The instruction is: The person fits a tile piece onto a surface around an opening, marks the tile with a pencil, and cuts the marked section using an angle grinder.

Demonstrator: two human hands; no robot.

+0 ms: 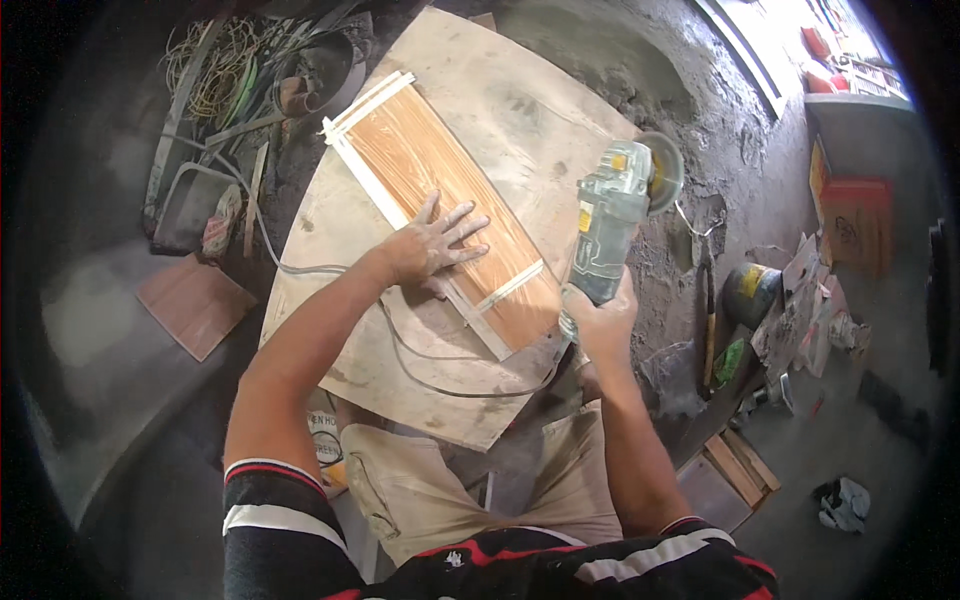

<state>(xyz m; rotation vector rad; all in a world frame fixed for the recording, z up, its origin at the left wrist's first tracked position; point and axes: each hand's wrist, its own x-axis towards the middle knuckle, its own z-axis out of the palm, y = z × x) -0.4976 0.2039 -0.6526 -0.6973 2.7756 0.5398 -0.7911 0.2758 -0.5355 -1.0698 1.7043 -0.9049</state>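
Note:
My left hand (440,243) lies flat with fingers spread on a brown wood-grain panel (415,140), which has white tape or strips along its edges. A white strip (511,286) also crosses the panel near its close end. In my right hand (602,315) is a grey-green angle grinder (608,220), fingers wrapped round its body. Its round disc (664,172) points away from me, to the right of the panel and apart from it. A dusty pale board (530,110) carries the panel. Whether the disc is spinning I cannot tell.
The grinder's grey cord (450,391) loops over the board's near part and off to the left. A reddish tile (195,305) lies at the left, below a heap of wire and scrap (225,80). Rubble, a dark round container (752,292) and wood offcuts (740,468) lie at the right.

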